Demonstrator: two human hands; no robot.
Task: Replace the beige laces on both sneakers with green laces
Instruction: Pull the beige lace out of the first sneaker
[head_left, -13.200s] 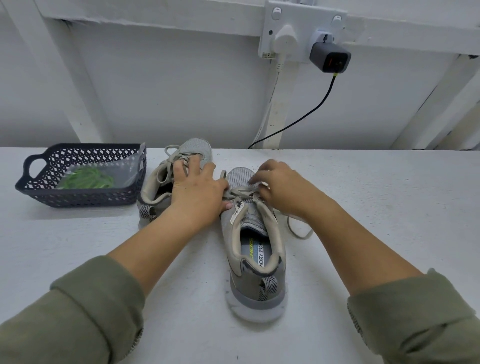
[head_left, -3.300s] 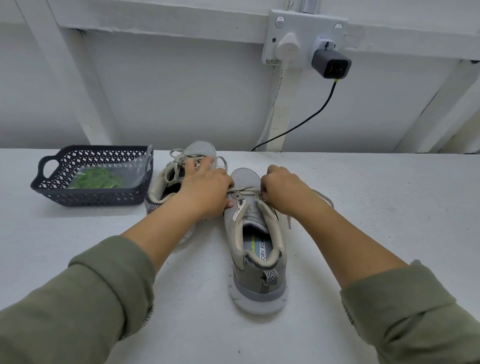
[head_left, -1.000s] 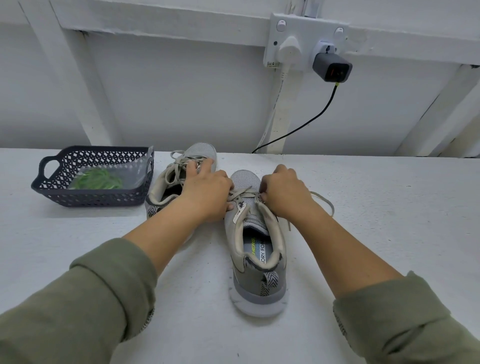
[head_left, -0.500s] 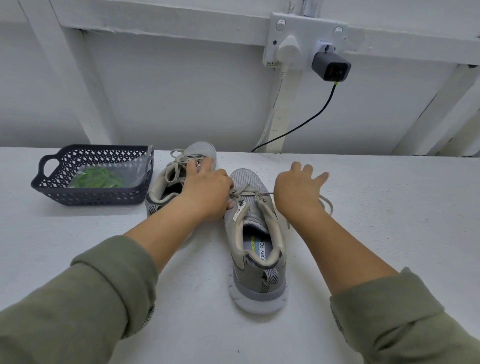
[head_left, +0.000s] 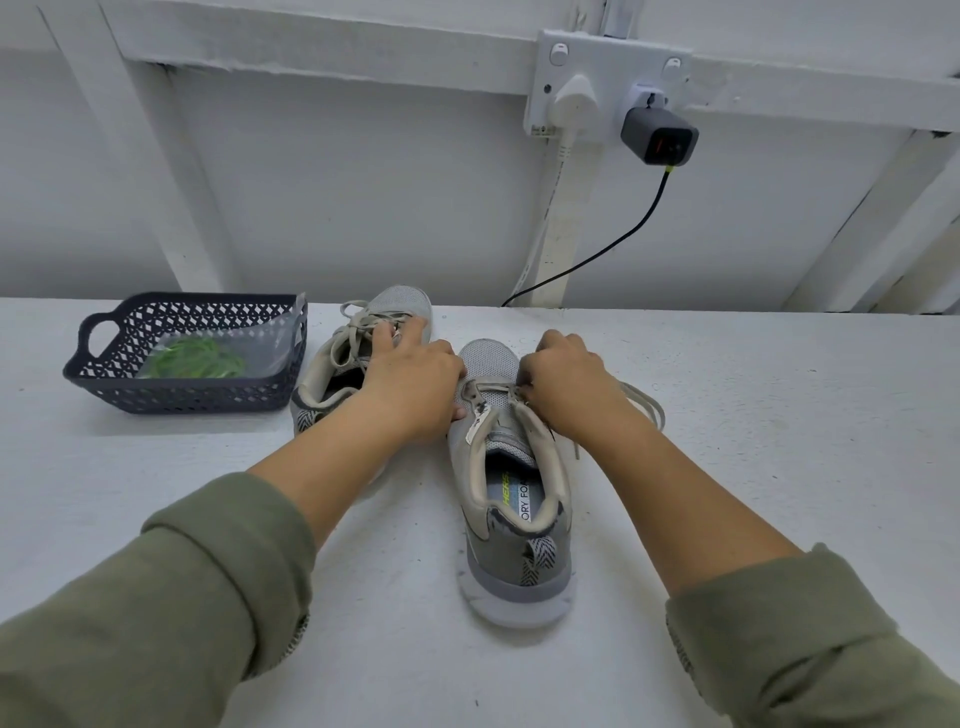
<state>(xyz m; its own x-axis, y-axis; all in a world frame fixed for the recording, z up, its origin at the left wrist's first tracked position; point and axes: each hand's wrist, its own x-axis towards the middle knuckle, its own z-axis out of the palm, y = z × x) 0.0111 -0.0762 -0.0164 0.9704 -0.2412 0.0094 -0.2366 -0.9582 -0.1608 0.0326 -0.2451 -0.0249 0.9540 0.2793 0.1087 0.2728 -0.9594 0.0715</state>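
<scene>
The near sneaker (head_left: 511, 499) stands heel toward the person on the white table (head_left: 779, 467). Its beige lace (head_left: 644, 402) seems to cross only the eyelets nearest the toe, and a slack loop trails just right of the shoe. The right hand (head_left: 566, 384) is curled over the right eyelet row, pinching the lace. The left hand (head_left: 410, 384) lies flat against the shoe's left side, thumb touching, bracing it. Just left sits the far sneaker (head_left: 363, 338), laced; further left, the basket (head_left: 182, 400) holds bagged green laces (head_left: 195, 358). A sharp tug could jam the lace tip in an eyelet and drag the shoe if that brace slips.
</scene>
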